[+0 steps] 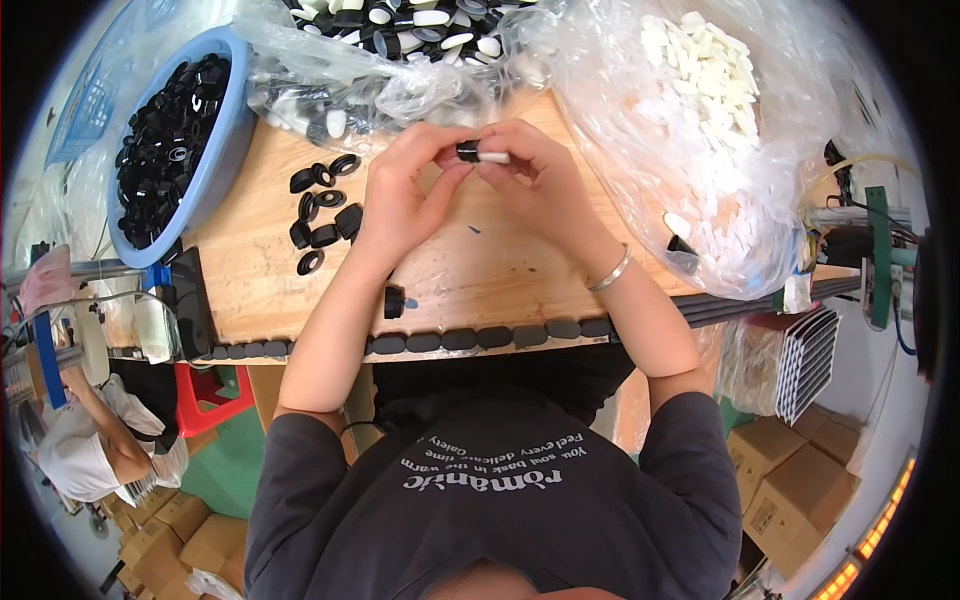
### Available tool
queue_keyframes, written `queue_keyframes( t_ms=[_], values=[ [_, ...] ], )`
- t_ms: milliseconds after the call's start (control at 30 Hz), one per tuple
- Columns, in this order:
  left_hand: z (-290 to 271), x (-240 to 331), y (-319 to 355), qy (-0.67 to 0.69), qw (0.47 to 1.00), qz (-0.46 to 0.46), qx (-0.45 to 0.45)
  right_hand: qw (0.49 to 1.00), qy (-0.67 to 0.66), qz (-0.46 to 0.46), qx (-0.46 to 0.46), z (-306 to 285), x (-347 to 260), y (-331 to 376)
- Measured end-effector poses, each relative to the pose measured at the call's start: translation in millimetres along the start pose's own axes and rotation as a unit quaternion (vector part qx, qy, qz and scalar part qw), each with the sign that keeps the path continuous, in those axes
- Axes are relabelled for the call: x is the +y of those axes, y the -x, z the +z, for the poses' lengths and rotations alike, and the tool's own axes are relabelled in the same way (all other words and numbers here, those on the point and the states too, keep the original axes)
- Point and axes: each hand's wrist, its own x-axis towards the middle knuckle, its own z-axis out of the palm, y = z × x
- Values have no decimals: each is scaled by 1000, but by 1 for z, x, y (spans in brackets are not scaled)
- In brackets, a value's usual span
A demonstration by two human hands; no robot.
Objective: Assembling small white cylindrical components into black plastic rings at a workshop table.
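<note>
Black, shiny and round, a small cap was near the top middle of the frame, with a flat white piece poking out of its right side. The left hand pinched the cap, and the right hand pinched the white piece. The two parts met, but I could not tell if the white one was all the way in, so this pair looked about half done. At the top of the frame, a heap of black and white parts lay in clear plastic; they were maybe the finished ones. Much seemed left to do. Loose black rings sat on the tan wooden table at left of centre, a round blue plastic tub in the upper left held lots more black parts, and many loose white pieces lay on crinkly clear plastic in the upper right.
</note>
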Motion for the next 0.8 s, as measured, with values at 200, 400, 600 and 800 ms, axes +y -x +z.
queue_keyframes(
  t_ms=[200,400,600,800],
  values=[
    [5,-6,5,162,982,-73,57,963,-211,171,-6,-4,-8,-3],
    [5,-8,5,153,984,-80,53,958,-236,165,-6,2,-11,-3],
    [7,-8,3,161,985,-61,24,974,-199,97,50,10,-18,-3],
    [9,-13,4,128,987,-76,66,974,-184,55,116,14,-22,-6]
  ],
)
